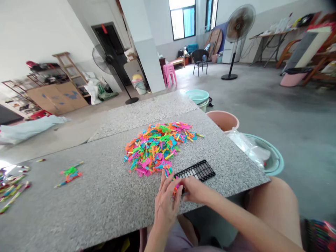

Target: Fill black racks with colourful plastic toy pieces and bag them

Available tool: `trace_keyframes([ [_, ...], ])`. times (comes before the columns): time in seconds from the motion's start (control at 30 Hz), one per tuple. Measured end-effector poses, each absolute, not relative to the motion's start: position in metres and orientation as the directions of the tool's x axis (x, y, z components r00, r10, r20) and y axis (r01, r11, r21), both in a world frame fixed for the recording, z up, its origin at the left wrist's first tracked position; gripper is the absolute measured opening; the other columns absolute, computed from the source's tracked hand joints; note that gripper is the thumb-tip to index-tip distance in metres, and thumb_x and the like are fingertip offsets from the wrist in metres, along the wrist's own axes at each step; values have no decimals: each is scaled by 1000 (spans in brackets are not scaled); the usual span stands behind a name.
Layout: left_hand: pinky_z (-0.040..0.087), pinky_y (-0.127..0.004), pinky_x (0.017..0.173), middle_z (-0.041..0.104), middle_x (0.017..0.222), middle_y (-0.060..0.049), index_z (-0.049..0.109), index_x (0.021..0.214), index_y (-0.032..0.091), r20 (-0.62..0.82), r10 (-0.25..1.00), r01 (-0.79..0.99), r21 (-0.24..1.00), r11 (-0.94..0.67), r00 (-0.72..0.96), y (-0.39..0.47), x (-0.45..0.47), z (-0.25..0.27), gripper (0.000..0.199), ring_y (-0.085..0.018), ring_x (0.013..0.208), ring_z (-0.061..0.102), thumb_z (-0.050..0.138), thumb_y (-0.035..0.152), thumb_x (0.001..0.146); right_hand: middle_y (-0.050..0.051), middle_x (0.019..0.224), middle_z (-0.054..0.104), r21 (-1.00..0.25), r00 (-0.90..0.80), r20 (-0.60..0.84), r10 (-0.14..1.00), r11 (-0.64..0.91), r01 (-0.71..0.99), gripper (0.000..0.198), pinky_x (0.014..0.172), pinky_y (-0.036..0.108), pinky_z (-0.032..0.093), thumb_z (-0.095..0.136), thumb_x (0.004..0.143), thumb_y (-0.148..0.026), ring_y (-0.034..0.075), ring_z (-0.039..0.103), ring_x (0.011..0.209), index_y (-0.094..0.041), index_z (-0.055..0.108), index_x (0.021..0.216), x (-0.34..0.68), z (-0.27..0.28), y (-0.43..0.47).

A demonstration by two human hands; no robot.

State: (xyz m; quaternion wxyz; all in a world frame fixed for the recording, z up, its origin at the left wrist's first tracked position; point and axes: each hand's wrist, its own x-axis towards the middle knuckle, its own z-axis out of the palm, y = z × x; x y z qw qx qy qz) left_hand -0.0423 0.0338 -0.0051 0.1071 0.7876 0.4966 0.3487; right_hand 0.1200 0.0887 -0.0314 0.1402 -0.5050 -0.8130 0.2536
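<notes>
A large heap of small bright plastic pieces (pixel 154 147) in pink, orange, green, blue and yellow lies on the speckled stone table (pixel 110 196). Just in front of it is a black rack with rows of slots (pixel 202 170), its near-left end covered by my hands. My left hand (pixel 168 199) is curled around several coloured plastic pieces (pixel 175 189) at that end, some showing between thumb and fingers. Close against it, my right hand (pixel 194 189) has its fingers pinched together over the rack's end; what they hold is hidden.
A small group of plastic pieces (pixel 71 174) lies on the left of the table, with striped sticks (pixel 13 189) at the far left edge. Beside the table's right edge stand a pink tub (pixel 225 120) and a teal basin (pixel 278 161) holding clear plastic bags (pixel 249 148).
</notes>
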Motion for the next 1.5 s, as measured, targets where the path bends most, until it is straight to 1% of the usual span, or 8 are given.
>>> trace_keyframes([
  [0.2,51,-53,101,57,135,-8,60,122,28,537,802,715,450,-535,262,38,-44,-16,33,-30,144,26,55,17,91,21,127,56,-270,-298,175,938,337,902,43,85,37,49,45,84,3,28,60,108,-12,57,122,133,-4,221],
  [0.37,54,-51,97,57,136,-7,59,125,29,508,809,753,397,-524,295,37,-54,-15,37,-31,140,34,57,19,90,16,117,60,-214,-495,183,849,526,823,26,90,33,49,45,89,0,24,58,110,-13,63,103,125,-12,273],
  [0.5,50,-51,102,55,138,-7,57,129,29,434,825,747,395,-535,362,34,-67,-9,39,-31,142,30,57,20,91,11,97,64,-540,-413,206,887,455,709,16,83,31,51,48,89,-7,20,63,93,-14,61,95,163,-39,239],
  [0.6,45,-53,107,54,139,-8,56,130,28,407,823,701,445,-557,396,36,-71,-4,39,-30,144,27,56,19,92,1,76,62,-880,-350,12,937,176,441,11,64,26,52,48,87,-14,15,62,67,-16,57,94,184,-51,189],
  [0.73,40,-55,110,53,140,-8,57,129,27,382,822,665,486,-567,422,40,-64,-1,38,-31,146,20,55,18,93,-3,68,58,-971,-351,-96,931,-10,238,9,57,23,48,56,83,-24,12,58,55,-17,55,88,179,-55,141],
  [1.03,31,-59,114,52,140,-7,56,128,28,345,862,681,529,-506,371,36,-56,3,40,-30,146,21,58,15,91,-3,69,57,-891,-264,93,960,199,408,20,60,21,39,55,65,-5,13,54,62,-18,54,80,145,-62,122],
  [1.17,29,-58,116,53,138,-6,56,127,28,345,857,687,514,-514,384,38,-55,4,40,-29,146,22,59,14,90,1,78,63,-849,-337,149,930,295,439,19,67,23,42,57,71,-7,16,60,72,-17,59,88,123,-60,126],
  [1.5,37,-56,112,50,143,-6,57,127,26,371,844,708,467,-531,388,35,-52,1,40,-32,146,18,59,13,90,12,86,70,-566,-487,-60,872,372,736,22,70,29,45,51,90,-18,24,66,80,-13,60,109,99,-32,131],
])
